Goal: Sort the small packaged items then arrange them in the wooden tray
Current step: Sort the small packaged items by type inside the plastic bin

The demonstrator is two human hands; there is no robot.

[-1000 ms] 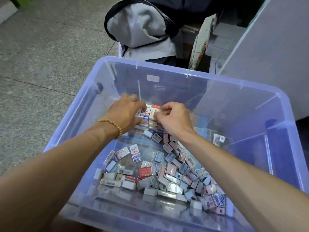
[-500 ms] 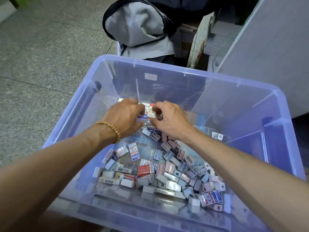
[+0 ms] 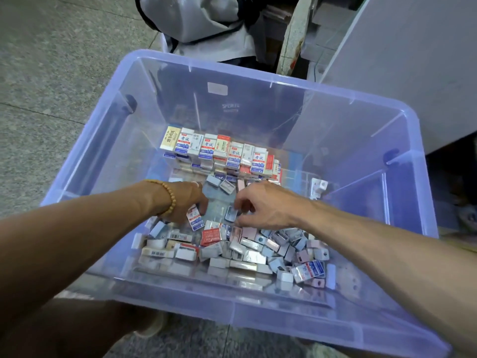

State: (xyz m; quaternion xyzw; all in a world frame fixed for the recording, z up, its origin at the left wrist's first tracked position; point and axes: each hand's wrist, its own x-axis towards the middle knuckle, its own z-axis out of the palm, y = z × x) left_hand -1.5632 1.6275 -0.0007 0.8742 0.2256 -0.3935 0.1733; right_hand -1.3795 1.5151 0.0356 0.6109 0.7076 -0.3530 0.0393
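Observation:
A clear blue plastic bin holds the small packaged items. Along its far side stands a neat row of stacked white, blue and red packets. A loose pile of packets and small pink and grey cases covers the near part of the floor. My left hand, with a bead bracelet on the wrist, grips a white, blue and red packet at the pile's far edge. My right hand pinches a small blue-grey case beside it. No wooden tray is in view.
A grey bag lies beyond the bin. A grey cabinet stands at the right. Stone floor stretches to the left. A white piece lies apart near the bin's right wall.
Both hands have drawn back from the stacked row at the far side to the loose pile, uncovering the row. Each now holds a different item from the pile.

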